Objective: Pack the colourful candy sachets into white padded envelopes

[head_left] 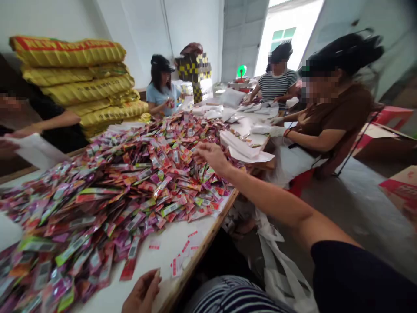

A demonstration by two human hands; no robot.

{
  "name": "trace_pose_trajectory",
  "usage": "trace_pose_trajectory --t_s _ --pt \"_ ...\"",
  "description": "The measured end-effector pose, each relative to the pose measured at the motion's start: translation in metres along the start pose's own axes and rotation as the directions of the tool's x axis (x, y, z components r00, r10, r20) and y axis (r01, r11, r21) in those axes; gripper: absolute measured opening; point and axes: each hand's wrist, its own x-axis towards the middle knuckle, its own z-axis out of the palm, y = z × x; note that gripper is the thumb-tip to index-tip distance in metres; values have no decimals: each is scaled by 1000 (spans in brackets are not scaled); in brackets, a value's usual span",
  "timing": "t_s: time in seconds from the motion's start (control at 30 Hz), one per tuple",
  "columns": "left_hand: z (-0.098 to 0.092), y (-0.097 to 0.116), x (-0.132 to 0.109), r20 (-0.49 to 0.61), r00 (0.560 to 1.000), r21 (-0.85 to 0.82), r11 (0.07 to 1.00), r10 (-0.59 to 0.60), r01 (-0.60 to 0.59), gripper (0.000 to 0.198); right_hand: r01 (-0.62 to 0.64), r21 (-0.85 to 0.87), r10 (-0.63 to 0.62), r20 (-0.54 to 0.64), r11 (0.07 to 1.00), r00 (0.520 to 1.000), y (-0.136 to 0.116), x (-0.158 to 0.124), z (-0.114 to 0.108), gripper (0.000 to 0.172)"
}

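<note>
A large heap of small shiny sachets (130, 174) in red, purple, orange and green covers much of the white table (163, 243). My right hand (213, 158) is stretched out over the right side of the heap, its fingers loosely bent and apart, with no sachet visible in them. Close to the table's front edge, my left hand (143, 292) has its fingers curled and the thumb against them; whatever is between them, if anything, is hidden. Beside it lie a single red sachet (130, 258) and several small white slips with red print (177, 264).
Co-workers sit around the table: a brown sleeve (340, 115) at right, a striped shirt (276, 89) and a blue shirt (163, 98) behind, an arm (55, 124) at left. White bags (246, 148) lie on the right edge. Yellow sacks (81, 82) are stacked behind; cartons (402, 187) stand right.
</note>
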Motion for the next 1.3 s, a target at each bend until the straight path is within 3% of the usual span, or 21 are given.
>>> trace_pose_trajectory --t_s 0.07,0.13,0.23,0.3,0.37,0.4,0.53,0.6,0.7,0.77,0.9,0.97,1.03,1.07,1.13,1.17,1.23,1.3 --pt "-6 -3 -8 -58 997 44 998 56 -54 58 31 -146 5 240 989 971 43 -50 31 19" --pt "-14 -4 -17 -108 986 147 983 127 -110 46 140 -290 -8 416 947 909 78 -93 51 18" --pt "-33 -8 -15 -186 952 350 922 242 -166 32 290 -386 -47 530 875 847 114 -127 75 21" --pt "-50 -11 -3 -301 863 523 827 405 -206 29 371 -405 -78 581 836 810 128 -132 98 26" --pt "-67 -12 13 -371 768 682 715 522 -156 34 466 -408 -98 661 785 744 136 -135 127 30" --pt "-72 -12 22 -372 760 733 671 533 -112 38 521 -404 -98 713 752 694 138 -137 141 32" --pt "-65 -5 41 -221 889 858 514 401 -19 56 719 -383 -60 860 580 507 146 -153 178 31" --pt "-50 -4 35 -117 933 888 457 341 -56 54 768 -351 -57 892 536 448 152 -163 177 22" --pt "-33 -12 16 32 942 873 450 333 -188 32 774 -256 -105 918 579 382 160 -172 156 12" --pt "-31 -23 2 99 927 815 505 361 -284 30 745 -230 -141 906 626 399 164 -173 138 10" --pt "-43 -43 -21 182 880 576 678 438 -457 42 694 -311 -115 862 649 494 166 -171 117 6" --pt "-51 -47 -29 87 890 491 758 448 -429 40 705 -366 -94 849 608 521 162 -172 116 9" --pt "-56 -44 -32 -140 915 510 820 379 -261 32 738 -408 -104 837 537 538 156 -175 117 18" --pt "-58 -40 -31 -248 906 545 823 343 -163 31 763 -407 -120 841 502 528 153 -177 119 23" --pt "-58 -32 -22 -318 876 651 755 363 -76 36 821 -354 -150 875 448 460 148 -184 124 34" --pt "-58 -27 -16 -257 871 717 687 419 -119 41 848 -312 -155 899 429 409 147 -188 126 37" --pt "-58 -21 1 -19 848 808 508 529 -298 52 882 -245 -143 935 403 326 146 -196 128 32" --pt "-60 -18 16 219 804 820 342 553 -459 54 896 -234 -115 948 377 296 148 -202 125 20"
